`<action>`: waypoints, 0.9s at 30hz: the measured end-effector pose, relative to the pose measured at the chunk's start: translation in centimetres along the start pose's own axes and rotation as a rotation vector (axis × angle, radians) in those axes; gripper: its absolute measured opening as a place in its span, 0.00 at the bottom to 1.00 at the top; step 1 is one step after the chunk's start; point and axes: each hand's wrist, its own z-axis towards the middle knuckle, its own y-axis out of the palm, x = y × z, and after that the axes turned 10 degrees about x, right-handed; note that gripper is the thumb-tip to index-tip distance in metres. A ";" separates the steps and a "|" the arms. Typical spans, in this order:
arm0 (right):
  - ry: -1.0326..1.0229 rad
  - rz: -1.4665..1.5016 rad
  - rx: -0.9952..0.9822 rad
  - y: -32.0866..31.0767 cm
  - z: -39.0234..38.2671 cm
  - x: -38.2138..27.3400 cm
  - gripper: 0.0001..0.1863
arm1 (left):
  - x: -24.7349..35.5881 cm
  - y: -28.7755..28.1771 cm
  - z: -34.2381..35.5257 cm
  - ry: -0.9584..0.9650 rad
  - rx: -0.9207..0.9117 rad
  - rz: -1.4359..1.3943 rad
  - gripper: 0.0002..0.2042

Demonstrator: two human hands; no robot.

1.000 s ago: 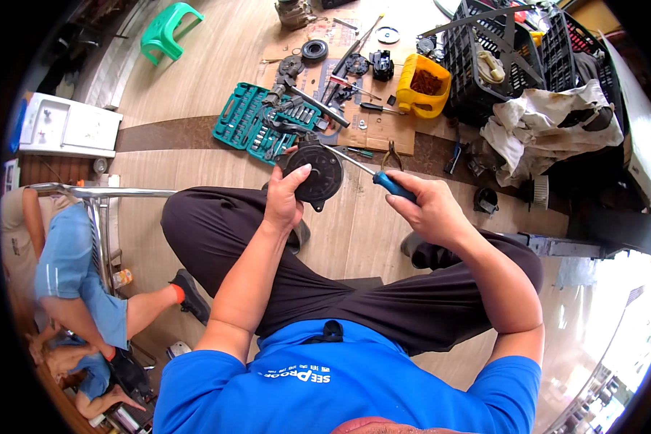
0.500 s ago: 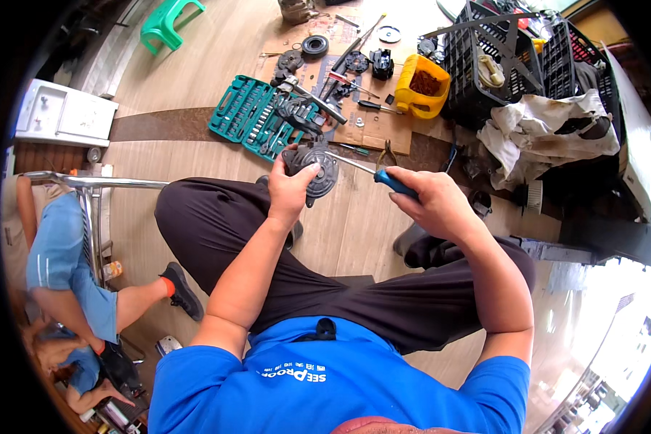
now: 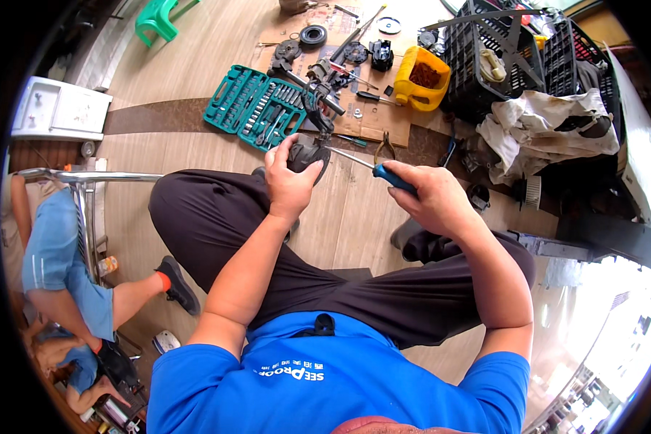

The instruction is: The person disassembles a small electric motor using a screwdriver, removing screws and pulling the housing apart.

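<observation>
In front of my knees, my left hand (image 3: 291, 179) grips a dark round mechanical part (image 3: 309, 157) by its side, thumb on the near face. A jointed dark metal piece (image 3: 315, 116) extends from its far side; whether the two are joined I cannot tell. My right hand (image 3: 430, 194) is closed around the blue handle of a screwdriver (image 3: 396, 180). Its shaft points left, and the tip meets the right edge of the round part, where the exact contact is too small to see. Beyond my left hand lies an open green socket set (image 3: 249, 108).
Cardboard (image 3: 383, 124) holds loose parts, pliers (image 3: 385, 147) and a cut yellow jug (image 3: 421, 78). Black crates (image 3: 484, 65) and a pale cloth (image 3: 542, 130) stand right. A green stool (image 3: 157, 22) is far left. Another person's leg (image 3: 134, 298) shows at left, beside a metal rail (image 3: 87, 176).
The round part has been tilted, so its broad face shows less, and my left fingers now wrap over its top. The screwdriver stays against its edge. The whole view has shifted slightly.
</observation>
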 end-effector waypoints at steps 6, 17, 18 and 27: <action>-0.052 -0.159 -0.076 -0.8 0.1 0.5 0.23 | 0.3 -0.3 0.1 0.130 0.019 0.019 0.32; -0.049 -0.172 0.000 -2.1 -0.5 0.0 0.23 | 0.8 -0.2 -0.1 0.137 0.011 0.046 0.31; -0.044 -0.175 -0.008 -2.1 -0.4 0.0 0.23 | 0.8 -0.1 -0.1 0.131 0.005 0.045 0.31; -0.061 -0.192 -0.009 -1.7 -0.4 0.1 0.23 | 1.1 -0.2 -0.3 0.157 -0.006 0.048 0.31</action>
